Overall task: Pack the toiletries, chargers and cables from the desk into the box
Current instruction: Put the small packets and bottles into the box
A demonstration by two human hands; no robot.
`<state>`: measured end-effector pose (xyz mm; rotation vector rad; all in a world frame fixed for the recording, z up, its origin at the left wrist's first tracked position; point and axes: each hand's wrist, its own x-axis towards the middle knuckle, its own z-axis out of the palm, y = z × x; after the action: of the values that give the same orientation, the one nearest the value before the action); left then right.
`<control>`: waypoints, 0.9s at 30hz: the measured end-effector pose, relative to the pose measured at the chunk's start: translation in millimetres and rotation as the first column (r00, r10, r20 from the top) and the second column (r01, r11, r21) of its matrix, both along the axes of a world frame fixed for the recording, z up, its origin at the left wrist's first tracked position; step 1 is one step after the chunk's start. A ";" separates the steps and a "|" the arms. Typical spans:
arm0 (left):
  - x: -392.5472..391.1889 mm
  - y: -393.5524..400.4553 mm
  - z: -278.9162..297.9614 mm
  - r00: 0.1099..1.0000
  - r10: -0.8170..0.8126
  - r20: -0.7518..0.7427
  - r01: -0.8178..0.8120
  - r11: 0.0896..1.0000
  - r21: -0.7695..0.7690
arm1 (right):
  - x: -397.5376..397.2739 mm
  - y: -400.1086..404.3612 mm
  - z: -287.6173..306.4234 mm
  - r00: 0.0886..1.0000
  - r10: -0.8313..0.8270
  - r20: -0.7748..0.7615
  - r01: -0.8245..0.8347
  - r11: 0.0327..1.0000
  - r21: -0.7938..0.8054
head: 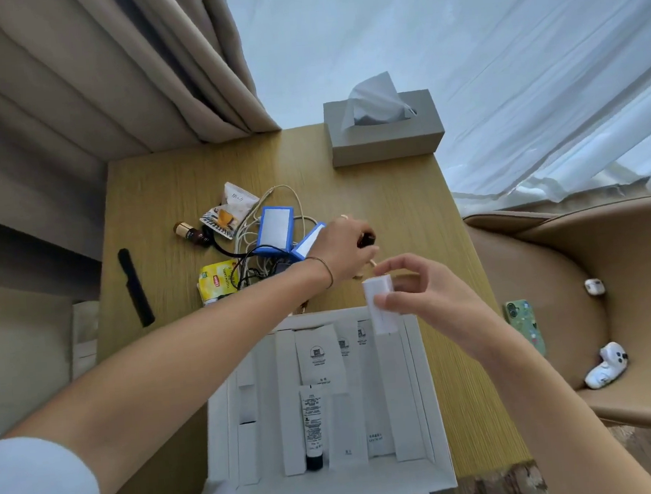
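Note:
A white box [440,432] with several narrow compartments lies open at the desk's near edge, holding a white tube with a black cap [313,427] and flat white packets. My right hand [425,293] pinches a small white carton [379,305] over the box's far right corner. Reaching across the desk, my left hand [345,251] is closed on a small dark item [368,239] that I cannot identify. Beyond it lie a blue-edged charger [275,227], a second blue-edged block [308,244] and tangled white and black cables [252,229].
A grey tissue box [385,133] stands at the desk's far edge. A black comb [135,287], a small brown bottle [192,234], a snack sachet [229,211] and a yellow tea packet [218,284] lie left. A phone [524,324] and earbud cases rest on the tan chair [590,265].

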<state>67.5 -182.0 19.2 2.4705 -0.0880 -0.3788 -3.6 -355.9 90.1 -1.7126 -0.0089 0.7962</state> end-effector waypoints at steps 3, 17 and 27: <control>-5.7 11.0 21.0 0.986 0.102 0.129 -0.087 0.990 -0.112 | -17.4 12.0 1.0 0.997 0.045 0.065 -0.035 0.988 -0.149; -92.7 54.9 63.3 0.947 0.281 0.157 -0.215 0.915 -0.343 | -75.0 60.2 -79.9 0.685 0.716 -0.136 -0.579 0.422 -0.698; -155.9 66.6 53.8 0.990 0.140 0.023 -0.127 0.947 -0.295 | -93.7 63.7 -90.0 0.406 0.857 -0.318 -0.669 0.042 -0.742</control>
<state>-88.3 -115.4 73.0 2.1767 0.0059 -0.2347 -97.4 -292.2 0.1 -2.7199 -1.0236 1.5995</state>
